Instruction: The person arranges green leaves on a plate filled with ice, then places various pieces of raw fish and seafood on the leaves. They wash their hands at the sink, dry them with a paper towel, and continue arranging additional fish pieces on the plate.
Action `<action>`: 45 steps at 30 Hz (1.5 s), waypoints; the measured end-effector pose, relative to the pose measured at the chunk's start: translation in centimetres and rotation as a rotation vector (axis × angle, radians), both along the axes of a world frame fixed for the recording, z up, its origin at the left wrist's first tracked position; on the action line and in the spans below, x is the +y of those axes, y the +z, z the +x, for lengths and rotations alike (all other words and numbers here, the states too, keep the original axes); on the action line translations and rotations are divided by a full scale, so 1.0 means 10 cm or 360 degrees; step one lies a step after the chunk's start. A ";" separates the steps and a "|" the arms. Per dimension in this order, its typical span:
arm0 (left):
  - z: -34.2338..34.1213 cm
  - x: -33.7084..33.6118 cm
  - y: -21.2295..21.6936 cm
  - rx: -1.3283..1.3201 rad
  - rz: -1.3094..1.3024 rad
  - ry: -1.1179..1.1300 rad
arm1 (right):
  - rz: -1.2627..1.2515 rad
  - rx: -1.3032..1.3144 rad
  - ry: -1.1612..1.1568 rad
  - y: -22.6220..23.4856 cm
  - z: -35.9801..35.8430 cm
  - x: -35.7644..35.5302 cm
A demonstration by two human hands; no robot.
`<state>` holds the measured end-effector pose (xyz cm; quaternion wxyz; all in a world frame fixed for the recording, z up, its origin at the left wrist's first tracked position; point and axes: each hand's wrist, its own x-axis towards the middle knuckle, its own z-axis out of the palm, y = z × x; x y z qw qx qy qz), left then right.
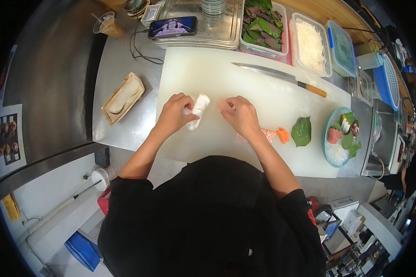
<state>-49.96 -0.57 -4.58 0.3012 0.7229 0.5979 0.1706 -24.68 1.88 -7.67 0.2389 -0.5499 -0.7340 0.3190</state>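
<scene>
My left hand (pixel 176 112) is closed on a folded white cloth (pixel 201 104) that lies on the white cutting board (pixel 185 69). To its right, my right hand (pixel 241 115) pinches a thin, pale pink slice (pixel 222 104) just above the board; whether it is fish I cannot tell. Partly covered by my right forearm are pink-and-white slices (pixel 269 135), with orange slices (pixel 283 135) beside them. Farther right lies a green leaf (pixel 302 131). A round, light-blue-rimmed bowl (pixel 327 147) holds white shreds, leaves and pieces of fish at the board's right end.
A wooden-handled knife (pixel 272 73) lies across the board's far side. Behind it stand tubs of leaves (pixel 263 27) and white shreds (pixel 310 41), plus a blue-lidded container (pixel 341 48). A phone (pixel 173 27) leans by metal trays. At left sits a rectangular stone-like dish (pixel 123 98).
</scene>
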 end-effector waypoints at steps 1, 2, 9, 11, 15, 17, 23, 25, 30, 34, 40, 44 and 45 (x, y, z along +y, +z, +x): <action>-0.05 0.03 0.00 -0.0037 -0.0063 -0.0016 | 0.0081 0.0098 0.0030 0.00 0.03 0.01; -0.10 0.06 0.03 -0.0079 -0.0131 -0.0035 | 0.0111 0.0148 0.0034 0.00 0.08 0.02; 0.15 0.41 0.26 -0.0352 0.0092 -0.0135 | 0.0194 0.0130 -0.0294 -0.02 0.56 0.12; 0.60 0.59 0.11 -0.0504 0.0051 -0.0028 | 0.0237 0.0097 -0.0312 -0.06 0.60 0.12; 1.24 0.67 -0.28 -0.0221 0.0097 -0.0032 | 0.0301 0.0069 -0.0288 -0.12 0.65 0.05; 1.38 0.64 -0.42 -0.0104 0.0302 -0.0075 | 0.0264 0.0084 -0.0318 -0.13 0.69 0.01; 1.54 0.66 -0.59 -0.0471 0.0377 -0.0075 | 0.0226 0.0021 -0.0436 -0.15 0.71 -0.03; 1.57 0.68 -0.59 -0.0650 0.0360 -0.0050 | 0.0193 -0.0001 -0.0441 -0.15 0.70 -0.02; 1.57 0.70 -0.55 -0.0707 0.0295 -0.0026 | 0.0171 -0.0032 -0.0412 -0.13 0.73 -0.01; 1.50 0.75 -0.52 -0.0595 0.0204 -0.0143 | 0.0066 -0.0040 -0.0402 -0.12 0.73 0.01; 1.43 0.76 -0.39 -0.0620 -0.0068 -0.0322 | -0.0029 0.0181 -0.0481 0.03 0.76 0.02; 1.66 0.67 -0.27 -0.1102 -0.0232 -0.0223 | -0.0058 0.0396 -0.0607 0.23 1.00 -0.09; 1.76 0.65 -0.23 -0.1197 -0.0311 -0.0177 | -0.0053 0.0383 -0.0624 0.28 1.08 -0.11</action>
